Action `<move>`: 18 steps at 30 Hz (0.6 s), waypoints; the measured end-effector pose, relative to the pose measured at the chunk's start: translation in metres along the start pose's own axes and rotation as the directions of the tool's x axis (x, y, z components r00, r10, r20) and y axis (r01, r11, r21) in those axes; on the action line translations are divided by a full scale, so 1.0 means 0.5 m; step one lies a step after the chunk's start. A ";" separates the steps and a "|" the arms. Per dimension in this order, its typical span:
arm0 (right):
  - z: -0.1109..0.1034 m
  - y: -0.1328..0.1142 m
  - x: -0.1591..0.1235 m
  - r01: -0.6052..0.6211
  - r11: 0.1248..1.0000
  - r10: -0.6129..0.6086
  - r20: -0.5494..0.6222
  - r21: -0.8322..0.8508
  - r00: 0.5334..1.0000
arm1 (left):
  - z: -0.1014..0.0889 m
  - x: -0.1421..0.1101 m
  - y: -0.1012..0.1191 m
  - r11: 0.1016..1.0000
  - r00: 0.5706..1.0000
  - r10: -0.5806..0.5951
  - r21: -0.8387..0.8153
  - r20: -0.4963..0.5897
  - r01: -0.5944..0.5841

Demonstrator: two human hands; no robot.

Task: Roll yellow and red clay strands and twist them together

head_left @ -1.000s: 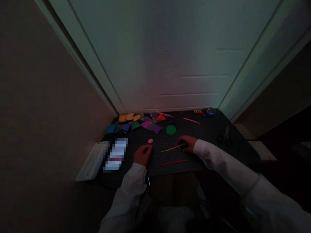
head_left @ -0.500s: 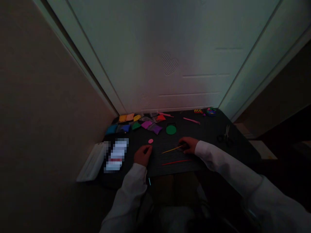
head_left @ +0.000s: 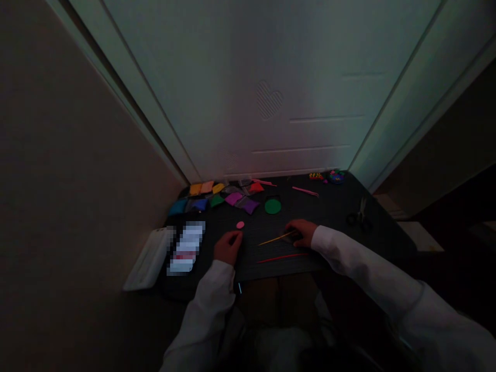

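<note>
My left hand (head_left: 228, 247) rests on the dark table with its fingers curled and thumb and forefinger nearly meeting. Whatever those fingertips may pinch is hidden. Just beyond them lies a small round pink clay disc (head_left: 240, 225). My right hand (head_left: 303, 232) is low over the table at the right end of a thin yellow clay strand (head_left: 273, 239). Its fingers are bent around a greyish, see-through piece that is too dim to name. Nearer me, a thin red clay strand (head_left: 281, 257) lies roughly parallel to the yellow one.
Small bags of coloured clay (head_left: 233, 198) line the back left. A green disc (head_left: 273, 206), pink tweezers (head_left: 305, 191), scissors (head_left: 360, 217) and small decorated pieces (head_left: 336, 177) lie further right. A blurred-out phone (head_left: 186, 248) and a white tray (head_left: 147, 261) are at left.
Both hands stay almost where they were; the right hand has shifted very slightly right. The strands and the pink disc look much the same.
</note>
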State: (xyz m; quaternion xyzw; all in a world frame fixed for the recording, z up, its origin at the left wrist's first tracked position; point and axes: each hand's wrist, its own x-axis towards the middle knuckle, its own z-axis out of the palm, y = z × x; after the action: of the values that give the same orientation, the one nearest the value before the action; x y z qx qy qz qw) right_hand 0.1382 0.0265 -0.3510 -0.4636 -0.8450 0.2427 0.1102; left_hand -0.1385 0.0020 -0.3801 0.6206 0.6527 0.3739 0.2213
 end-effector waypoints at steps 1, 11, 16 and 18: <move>0.000 0.000 0.001 0.002 1.000 -0.002 0.005 -0.006 1.000 | 0.000 0.000 0.000 1.000 1.000 -0.002 0.001 -0.001 0.002; -0.004 0.000 0.018 0.015 0.992 -0.009 0.043 -0.122 0.999 | -0.002 0.001 -0.003 1.000 1.000 -0.003 0.009 0.005 0.003; -0.008 -0.006 0.021 -0.013 0.989 0.023 0.063 -0.149 0.998 | 0.001 0.002 -0.001 1.000 1.000 -0.010 -0.024 -0.001 0.010; -0.013 -0.009 0.031 -0.042 0.985 0.054 0.067 -0.165 0.996 | 0.001 0.001 -0.001 0.999 1.000 -0.022 -0.036 -0.002 0.021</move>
State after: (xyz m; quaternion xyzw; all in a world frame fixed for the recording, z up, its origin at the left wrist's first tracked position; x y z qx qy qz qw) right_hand 0.1291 0.0393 -0.3437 -0.4823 -0.8540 0.1918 0.0359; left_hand -0.1384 0.0028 -0.3806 0.6090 0.6528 0.3840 0.2355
